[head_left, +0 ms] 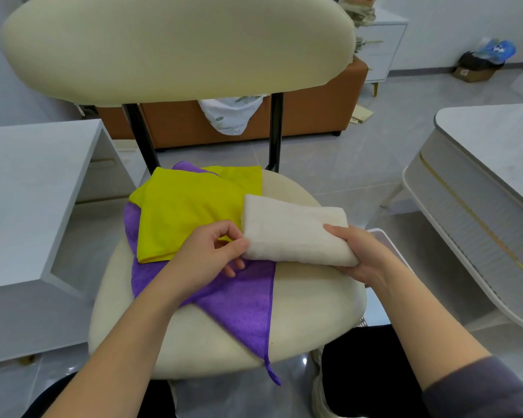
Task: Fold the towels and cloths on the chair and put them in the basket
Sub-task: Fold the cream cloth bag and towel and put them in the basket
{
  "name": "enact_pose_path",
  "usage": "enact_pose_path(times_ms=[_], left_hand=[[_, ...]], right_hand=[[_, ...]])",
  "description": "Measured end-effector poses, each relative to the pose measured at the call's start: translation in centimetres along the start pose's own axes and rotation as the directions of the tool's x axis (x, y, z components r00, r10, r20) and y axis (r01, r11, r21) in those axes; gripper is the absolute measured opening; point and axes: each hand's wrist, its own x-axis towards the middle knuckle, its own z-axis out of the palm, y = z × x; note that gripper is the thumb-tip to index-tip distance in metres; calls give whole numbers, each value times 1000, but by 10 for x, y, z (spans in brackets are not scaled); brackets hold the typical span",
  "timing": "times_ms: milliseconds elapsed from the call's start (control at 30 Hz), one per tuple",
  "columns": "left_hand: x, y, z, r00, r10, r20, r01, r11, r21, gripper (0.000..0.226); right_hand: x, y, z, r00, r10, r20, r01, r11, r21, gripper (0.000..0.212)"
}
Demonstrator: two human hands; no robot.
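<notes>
A folded cream towel lies across the right half of the cream chair seat. My right hand grips its near right end, thumb on top and fingers underneath. My left hand pinches the towel's near left corner between thumb and forefinger. A yellow cloth lies spread on the seat behind my left hand, over a purple cloth whose corner hangs off the seat's front edge. A white basket rim shows just right of the seat, mostly hidden by my right hand and arm.
The chair's backrest rises ahead. A white desk stands close on the left and a white table on the right. An orange sofa with a white cloth sits behind the chair. Grey tiled floor lies around.
</notes>
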Motion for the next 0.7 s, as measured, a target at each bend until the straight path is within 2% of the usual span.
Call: enact_pose_path(times_ms=[67,133,200,300,367,400,433,467,500,533,567,600,633,700], left_hand=[[4,0,2,986,-166,16,167,981,-97,16],[9,-7,8,962,-268,-48,266,963,-50,21],[11,-12,13,958,-268,-104,271,962,20,23],[12,-18,10,948,-288,-136,293,956,16,28],[10,-19,10,955,-236,-180,269,946,183,26],[8,-20,11,960,-114,-257,201,917,344,21],[4,-18,12,939,108,-326,79,857,509,15],[-1,-14,13,888,345,-305,-85,774,628,14],[-4,-10,12,834,520,-187,-270,678,684,22],[-4,-9,11,787,617,-7,-445,576,685,35],[-2,-10,9,748,642,170,-565,482,669,47],[0,-12,8,725,623,293,-621,408,669,58],[2,-15,7,716,601,356,-640,360,679,63],[7,-18,3,686,638,350,-661,345,666,57]], right_hand=[[0,2,0,999,-54,5,54,996,-67,23],[-1,5,0,994,-107,6,107,985,-134,26],[-2,6,0,991,-135,-4,132,974,-182,35],[-3,8,0,986,-166,-10,159,957,-243,44],[-2,9,0,984,-176,19,175,950,-260,43],[-3,8,1,984,-176,27,177,951,-252,42],[-4,7,0,984,-174,28,175,956,-235,40],[-5,5,0,985,-169,32,172,963,-208,38],[-7,3,0,986,-160,42,165,971,-176,36],[-10,0,0,988,-144,57,150,979,-136,33],[-12,-3,0,991,-118,68,124,988,-88,31],[-15,-6,-1,995,-81,63,83,996,-29,28],[-18,-8,-3,999,-29,44,28,999,39,23],[-24,-13,-7,995,84,47,-91,984,152,13]])
